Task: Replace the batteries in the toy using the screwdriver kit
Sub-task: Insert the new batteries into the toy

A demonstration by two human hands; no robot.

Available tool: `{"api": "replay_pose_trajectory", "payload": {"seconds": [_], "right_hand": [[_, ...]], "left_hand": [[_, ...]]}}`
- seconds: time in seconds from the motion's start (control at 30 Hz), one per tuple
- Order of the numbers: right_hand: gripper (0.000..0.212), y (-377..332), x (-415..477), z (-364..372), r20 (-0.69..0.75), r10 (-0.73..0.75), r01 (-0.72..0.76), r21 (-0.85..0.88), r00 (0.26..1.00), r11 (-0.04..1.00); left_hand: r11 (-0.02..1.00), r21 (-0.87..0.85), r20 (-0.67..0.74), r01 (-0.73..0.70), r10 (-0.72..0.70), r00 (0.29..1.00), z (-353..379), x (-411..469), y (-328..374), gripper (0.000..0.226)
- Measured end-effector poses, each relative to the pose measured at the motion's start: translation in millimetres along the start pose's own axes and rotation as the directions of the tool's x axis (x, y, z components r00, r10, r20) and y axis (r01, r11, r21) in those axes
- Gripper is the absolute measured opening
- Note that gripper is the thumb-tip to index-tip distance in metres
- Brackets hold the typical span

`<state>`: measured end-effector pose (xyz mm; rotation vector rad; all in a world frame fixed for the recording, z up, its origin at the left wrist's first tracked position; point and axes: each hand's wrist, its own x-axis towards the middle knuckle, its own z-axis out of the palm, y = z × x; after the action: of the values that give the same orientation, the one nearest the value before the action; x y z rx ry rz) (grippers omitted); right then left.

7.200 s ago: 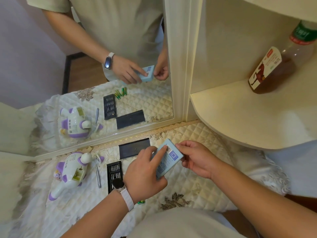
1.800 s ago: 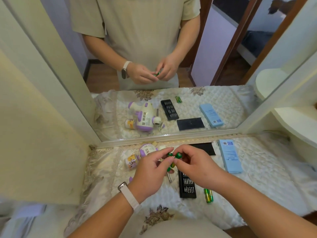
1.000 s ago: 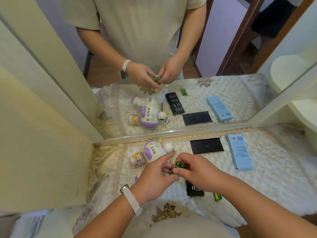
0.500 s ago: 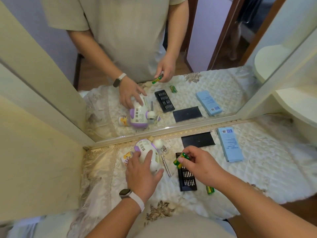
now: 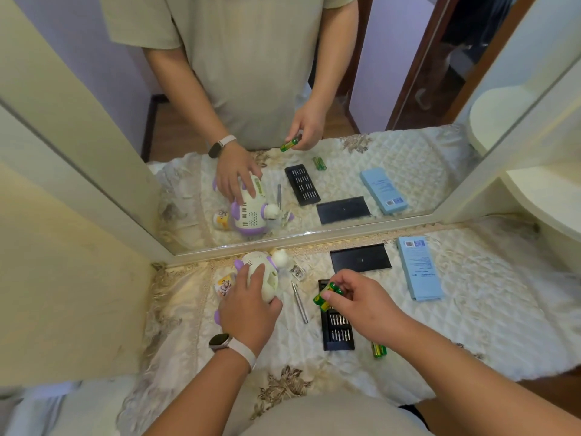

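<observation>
On the quilted cloth (image 5: 471,325), left hand (image 5: 248,306) lies flat on toy (image 5: 270,275); right hand (image 5: 361,303) pinches green batteries (image 5: 325,295); blue box (image 5: 419,272) print unreadable.

White-and-purple toy (image 5: 267,278) lay at the left. The green batteries (image 5: 325,297) were pinched in the right hand (image 5: 361,305) over the black bit tray (image 5: 338,332), spare pair (image 5: 379,349) just beside it, screwdriver (image 5: 299,302) lying between toy and tray.
</observation>
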<state>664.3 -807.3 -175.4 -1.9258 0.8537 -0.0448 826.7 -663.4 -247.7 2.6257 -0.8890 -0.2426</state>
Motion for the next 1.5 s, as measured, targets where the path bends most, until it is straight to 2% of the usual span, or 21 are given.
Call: {"api": "replay_pose_trajectory", "payload": {"seconds": [0.17, 0.3, 0.4, 0.5, 0.67, 0.8, 0.93, 1.07, 1.17, 1.27, 1.37, 1.5], "right_hand": [[0.008, -16, 3, 2, 0.019, -0.058, 0.058, 0.002, 0.998, 0.998], [0.008, -40, 3, 3, 0.018, -0.107, 0.106, 0.040, 0.994, 0.994], [0.007, -66, 1, 1, -0.026, -0.167, 0.168, 0.069, 0.986, 0.983], [0.005, -95, -2, -4, -0.094, -0.238, 0.247, 0.091, 0.967, 0.965], [0.010, -140, -13, -17, -0.188, -0.348, 0.380, 0.176, 0.919, 0.908], [0.009, -168, -19, -24, -0.209, -0.419, 0.452, 0.147, 0.883, 0.880], [0.013, -181, -23, -24, -0.232, -0.476, 0.496, 0.035, 0.848, 0.868], [0.013, -186, -27, -23, -0.182, -0.513, 0.511, -0.061, 0.839, 0.857], [0.012, -184, -27, -19, -0.212, -0.585, 0.522, -0.286, 0.783, 0.803], [0.023, -182, -25, -11, -0.238, -0.656, 0.507, -0.469, 0.716, 0.723], [0.026, -179, -23, -5, -0.205, -0.667, 0.505, -0.507, 0.716, 0.698], [0.024, -177, -23, -1, -0.202, -0.636, 0.487, -0.487, 0.745, 0.725]], "left_hand": [[0.980, -0.193, -0.026, 0.050, -0.056, 0.998, -21, -2, -8, 0.066], [0.875, -0.479, -0.056, 0.072, -0.112, 0.992, -46, -14, -6, 0.066], [0.778, -0.628, -0.131, -0.004, -0.101, 0.986, -66, -21, 3, 0.067], [0.698, -0.707, -0.209, -0.111, -0.056, 0.976, -89, -24, 16, 0.067], [0.648, -0.707, -0.341, -0.284, 0.040, 0.939, -126, -29, 35, 0.067], [0.639, -0.675, -0.411, -0.369, 0.090, 0.907, -148, -28, 43, 0.067], [0.661, -0.628, -0.456, -0.410, 0.114, 0.883, -161, -29, 44, 0.067], [0.696, -0.586, -0.463, -0.416, 0.133, 0.876, -167, -32, 43, 0.066], [0.705, -0.579, -0.451, -0.410, 0.141, 0.881, -167, -33, 42, 0.066], [0.707, -0.583, -0.437, -0.401, 0.144, 0.888, -164, -34, 41, 0.066], [0.697, -0.599, -0.423, -0.395, 0.144, 0.895, -162, -34, 40, 0.065], [0.682, -0.623, -0.401, -0.383, 0.141, 0.905, -160, -34, 38, 0.065]]}}
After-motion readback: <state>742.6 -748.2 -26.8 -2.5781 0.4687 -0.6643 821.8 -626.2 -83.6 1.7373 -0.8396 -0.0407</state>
